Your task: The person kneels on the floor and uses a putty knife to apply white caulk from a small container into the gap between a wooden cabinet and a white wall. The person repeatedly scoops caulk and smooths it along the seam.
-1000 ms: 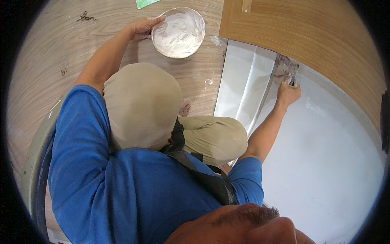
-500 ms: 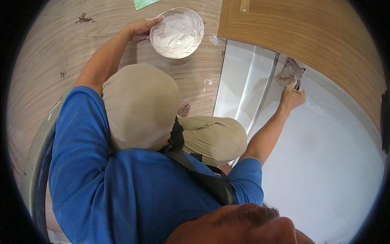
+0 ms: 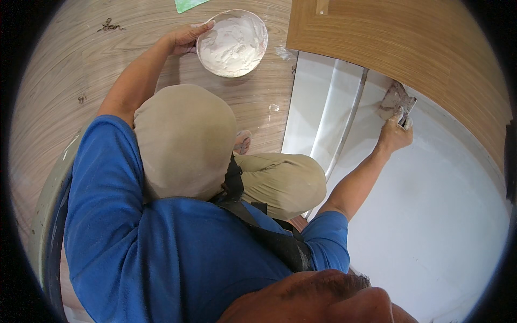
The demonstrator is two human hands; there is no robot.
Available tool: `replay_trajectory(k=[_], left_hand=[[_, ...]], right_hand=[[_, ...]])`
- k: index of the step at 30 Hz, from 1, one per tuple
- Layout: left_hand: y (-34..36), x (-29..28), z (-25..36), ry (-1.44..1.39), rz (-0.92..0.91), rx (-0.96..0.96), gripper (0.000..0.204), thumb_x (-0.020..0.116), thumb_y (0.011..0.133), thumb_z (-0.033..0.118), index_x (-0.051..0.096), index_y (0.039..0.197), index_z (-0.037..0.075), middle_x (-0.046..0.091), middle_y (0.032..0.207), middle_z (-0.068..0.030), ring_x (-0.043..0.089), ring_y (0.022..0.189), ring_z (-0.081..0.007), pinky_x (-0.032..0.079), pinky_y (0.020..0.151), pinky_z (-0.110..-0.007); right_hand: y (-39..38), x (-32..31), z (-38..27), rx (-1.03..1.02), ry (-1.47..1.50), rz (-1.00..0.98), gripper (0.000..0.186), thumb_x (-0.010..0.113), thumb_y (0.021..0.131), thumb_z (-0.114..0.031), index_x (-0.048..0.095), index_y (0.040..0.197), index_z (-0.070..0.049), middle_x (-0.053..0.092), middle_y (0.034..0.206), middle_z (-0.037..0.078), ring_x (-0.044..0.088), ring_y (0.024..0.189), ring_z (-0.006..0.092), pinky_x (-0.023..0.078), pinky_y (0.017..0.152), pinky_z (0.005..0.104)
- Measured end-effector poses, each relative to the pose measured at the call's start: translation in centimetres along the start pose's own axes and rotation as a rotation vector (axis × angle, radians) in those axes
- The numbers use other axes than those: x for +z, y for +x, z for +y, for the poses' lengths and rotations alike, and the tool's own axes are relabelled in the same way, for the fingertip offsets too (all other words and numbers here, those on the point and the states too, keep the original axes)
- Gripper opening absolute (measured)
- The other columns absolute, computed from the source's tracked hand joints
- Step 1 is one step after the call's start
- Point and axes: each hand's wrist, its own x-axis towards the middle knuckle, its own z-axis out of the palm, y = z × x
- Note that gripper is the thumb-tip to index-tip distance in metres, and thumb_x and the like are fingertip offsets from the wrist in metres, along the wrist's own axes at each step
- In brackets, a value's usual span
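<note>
My left hand [image 3: 185, 39] grips the near-left rim of a round bowl [image 3: 232, 43] filled with thick white paste, thumb over the edge. At the upper right, my right hand [image 3: 396, 131] is closed on the handle of a wide putty knife [image 3: 395, 99]. The knife's blade, smeared with dried residue, lies on or close against the white panel [image 3: 425, 210], just under the edge of the wood-grain board [image 3: 377, 32]. Pale paste coats some of my right fingers.
A green flat object [image 3: 188, 5] is at the top. A white ridged strip [image 3: 331, 113] borders the panel's left side, next to the wood-grain floor [image 3: 124, 54]. A curved grey-green rim [image 3: 51, 210] runs along my left side. My bent knees fill the middle.
My right hand and the putty knife have slid rightward and slightly downward along the board's edge. My left hand and the bowl have shifted a little to the left.
</note>
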Motion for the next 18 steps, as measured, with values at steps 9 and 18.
replay_trajectory(k=[9,18], left_hand=[[-0.3,0.0,0.2,-0.009,-0.003,-0.026,0.078,0.061,0.087,0.061,0.044,0.138,0.005,0.062,0.123,-0.0078,0.063,0.109,-0.0172,0.055,0.09,-0.033],[-0.5,0.4,0.3,-0.026,0.034,-0.011,0.074,0.067,0.082,0.061,0.053,0.13,0.005,0.065,0.116,-0.0068,0.065,0.102,-0.0154,0.057,0.087,-0.032]], right_hand=[[0.9,-1.4,-0.3,0.012,-0.076,0.03,0.016,0.071,0.085,-0.015,0.071,0.082,0.001,0.069,0.068,0.013,0.062,0.057,0.0213,0.047,0.055,0.0337],[2.3,-3.4,0.0,0.012,-0.18,0.084,0.02,0.072,0.084,-0.018,0.071,0.081,0.001,0.068,0.068,0.013,0.061,0.056,0.0229,0.047,0.056,0.0349]])
